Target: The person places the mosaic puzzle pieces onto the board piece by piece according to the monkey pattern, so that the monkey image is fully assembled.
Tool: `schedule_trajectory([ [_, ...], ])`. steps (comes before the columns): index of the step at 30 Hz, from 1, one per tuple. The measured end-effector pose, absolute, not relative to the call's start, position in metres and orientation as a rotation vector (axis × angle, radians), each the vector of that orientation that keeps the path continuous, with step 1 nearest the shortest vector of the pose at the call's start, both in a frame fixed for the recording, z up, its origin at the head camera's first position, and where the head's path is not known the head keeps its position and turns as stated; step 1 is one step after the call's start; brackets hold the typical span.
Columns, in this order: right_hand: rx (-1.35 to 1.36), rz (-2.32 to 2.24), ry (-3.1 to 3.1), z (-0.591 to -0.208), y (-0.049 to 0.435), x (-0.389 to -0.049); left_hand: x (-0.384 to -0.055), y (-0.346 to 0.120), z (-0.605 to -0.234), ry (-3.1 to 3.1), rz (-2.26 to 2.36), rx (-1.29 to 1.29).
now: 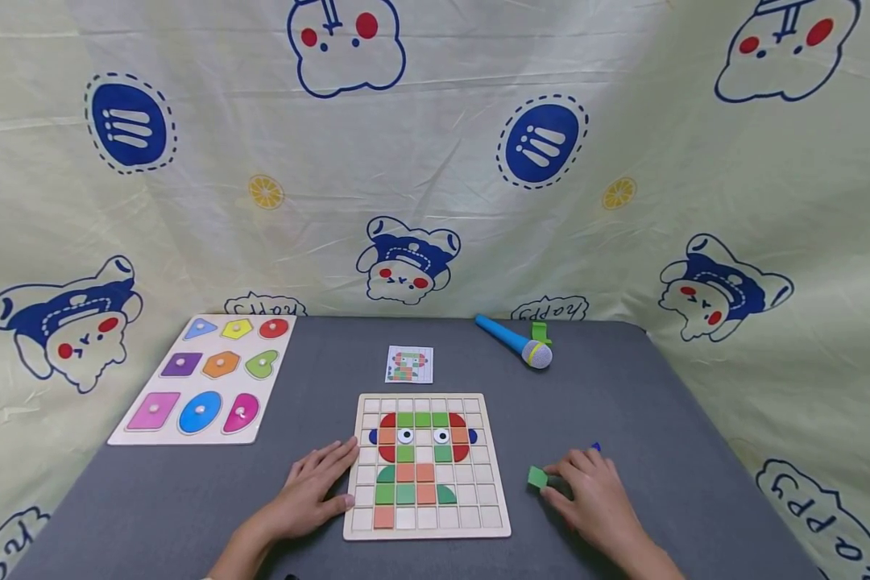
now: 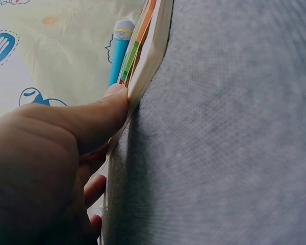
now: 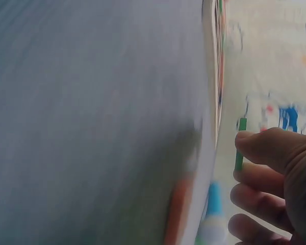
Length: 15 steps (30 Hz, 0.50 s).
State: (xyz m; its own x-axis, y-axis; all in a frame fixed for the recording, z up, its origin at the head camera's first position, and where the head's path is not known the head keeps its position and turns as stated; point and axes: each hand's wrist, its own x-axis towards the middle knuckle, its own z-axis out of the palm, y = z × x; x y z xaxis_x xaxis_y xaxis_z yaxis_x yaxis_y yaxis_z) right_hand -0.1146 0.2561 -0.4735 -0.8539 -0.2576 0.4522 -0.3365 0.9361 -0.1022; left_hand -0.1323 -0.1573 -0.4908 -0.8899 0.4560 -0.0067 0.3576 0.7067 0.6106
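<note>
My right hand [image 1: 590, 491] pinches a small green square tile [image 1: 537, 478] between thumb and fingers, to the right of the white grid board [image 1: 467, 519]. Seen edge-on in the right wrist view, the green tile [image 3: 239, 161] is held off the table. My left hand [image 1: 312, 491] rests along the board's left edge, its thumb and fingertips touching the rim. Red, orange, green and blue tiles with two eye pieces [image 1: 405, 436] fill part of the grid. Behind the board lies a small picture card [image 1: 409, 365] with a similar coloured pattern.
A white shape puzzle board [image 1: 221, 387] with colourful pieces lies at the left. At the back right are a blue toy microphone [image 1: 503, 333] and a green piece [image 1: 540, 333]. A blue piece [image 1: 596, 447] peeks out behind my right hand. An orange-red piece [image 3: 179, 209] appears blurred below it.
</note>
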Motion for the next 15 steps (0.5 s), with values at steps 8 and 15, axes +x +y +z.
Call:
schedule_trajectory([
  [8, 0.601, 0.268, -2.729, -0.468, 0.202, -0.116, -0.131, -0.158, -0.491, 2.769, 0.939, 0.694],
  [15, 0.811, 0.296, -2.659, -0.468, 0.164, -0.117, -0.131, -0.158, -0.492, 2.788, 0.932, 0.693],
])
